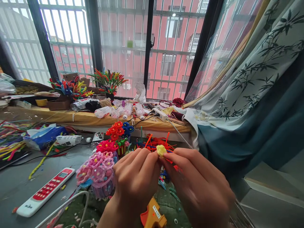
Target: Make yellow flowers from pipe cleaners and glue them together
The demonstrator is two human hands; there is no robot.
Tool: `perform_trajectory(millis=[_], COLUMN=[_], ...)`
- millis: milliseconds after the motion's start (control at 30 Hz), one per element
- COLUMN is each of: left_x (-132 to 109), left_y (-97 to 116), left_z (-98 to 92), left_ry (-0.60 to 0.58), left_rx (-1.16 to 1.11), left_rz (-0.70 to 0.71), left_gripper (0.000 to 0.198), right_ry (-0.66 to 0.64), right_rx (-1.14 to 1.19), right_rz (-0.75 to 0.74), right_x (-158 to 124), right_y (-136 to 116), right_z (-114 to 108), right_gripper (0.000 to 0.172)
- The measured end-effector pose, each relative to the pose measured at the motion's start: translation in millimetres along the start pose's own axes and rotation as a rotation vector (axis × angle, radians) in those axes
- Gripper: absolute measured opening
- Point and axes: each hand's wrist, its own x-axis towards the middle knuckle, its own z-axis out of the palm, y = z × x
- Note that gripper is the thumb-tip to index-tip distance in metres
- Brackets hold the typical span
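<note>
Between the fingertips of both hands is a small, fuzzy, pale yellow piece [161,150], perhaps rolled pipe cleaner. My left hand [139,172] pinches it from the left, fingers curled and closed. From the right, my right hand [198,182] presses thumb and index finger against it, also closed. Below and between my wrists lies an orange and red glue gun [154,214]. Pink pipe-cleaner flowers [97,167] in a purple pot stand just left of my left hand. Red and blue flowers [117,129] rise behind them. Red pipe cleaners [156,142] lie beyond my fingertips.
A white and red remote control [45,192] lies on the grey table at left, near a plastic bottle [71,140] and a blue tissue pack [44,136]. Bottles, a power strip [160,114] and a potted plant [109,82] crowd the windowsill. A curtain [251,133] hangs at right.
</note>
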Motion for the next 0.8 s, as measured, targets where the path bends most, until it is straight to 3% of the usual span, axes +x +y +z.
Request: perform_trajectory(millis=[267, 500, 667, 800], left_x=[-2.9, -3.9, -5.4, -2.6], left_y=[2.2, 2.1, -0.6, -2.0], left_z=[1.4, 4.7, 5.2, 7.5], left_ry=[0.012, 0.023, 0.007, 0.033], left_rx=[-0.005, -0.041, -0.044, -0.068], left_rz=[-0.041, -0.081, 0.022, 0.082], left_gripper=[0.027, 0.026, 0.029, 0.019], right_ry=[0.085, 0.002, 0.053, 0.084], right_rx=[0.08, 0.137, 0.118, 0.062], right_rz=[0.088, 0.126, 0.141, 0.173], right_x=[1.5, 2.9, 1.9, 1.2], right_y=[-7.2, -3.4, -6.8, -5.8], right_z=[3.1, 1.5, 3.3, 4.8], right_gripper=[0.013, 0.006, 0.008, 0.007])
